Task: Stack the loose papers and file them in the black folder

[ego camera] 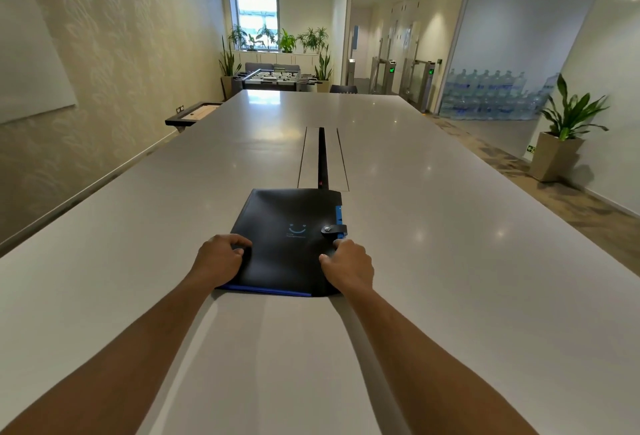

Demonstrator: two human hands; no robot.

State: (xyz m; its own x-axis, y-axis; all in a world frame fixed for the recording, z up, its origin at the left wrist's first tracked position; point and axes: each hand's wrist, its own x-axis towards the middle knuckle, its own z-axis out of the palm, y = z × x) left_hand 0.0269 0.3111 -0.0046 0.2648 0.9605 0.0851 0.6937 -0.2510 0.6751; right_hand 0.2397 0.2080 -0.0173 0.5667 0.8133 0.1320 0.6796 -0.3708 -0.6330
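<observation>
long grey table [450, 226] | office room | black folder [284, 219] closed | both hands' fingers curled, pressing it

— What is seen on the table [433, 226]?
— A black folder [284, 223] is laid flat and closed, its strap snapped at the right edge, where blue tabs are seen.
— And the hands?
— The left hand [220, 256] is pressed on the folder's near left edge; the right hand [349, 266] is set at its near right corner, fingers [325, 258] curled onto the cover.
</observation>
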